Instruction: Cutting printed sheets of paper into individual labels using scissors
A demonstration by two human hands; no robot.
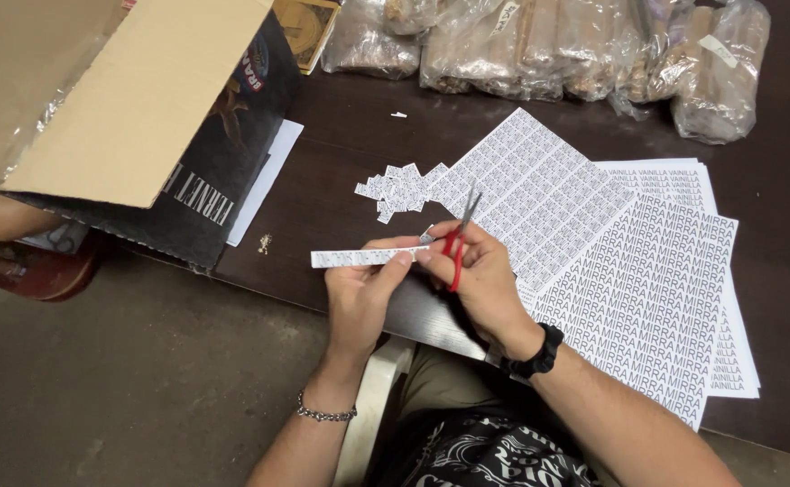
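My left hand [359, 293] pinches the paper strip [368, 257]; my right hand [480, 280] grips the scissors [458, 239]. A crooked snip could slice through a label, I reckon.

A dark brown wooden table [341, 162] fills the upper and right part of the view, its near edge running diagonally down to the right. Below it lies a bare grey-brown concrete floor [142, 379], dull and lightly mottled. An open cardboard box [133, 99] with dark printed sides stands at the table's left corner, one flap tilted up toward the camera. Along the far edge of the table sits a row of clear plastic bags [548, 45] packed with brownish contents. The light is soft and even, leaving a faint sheen on the tabletop.
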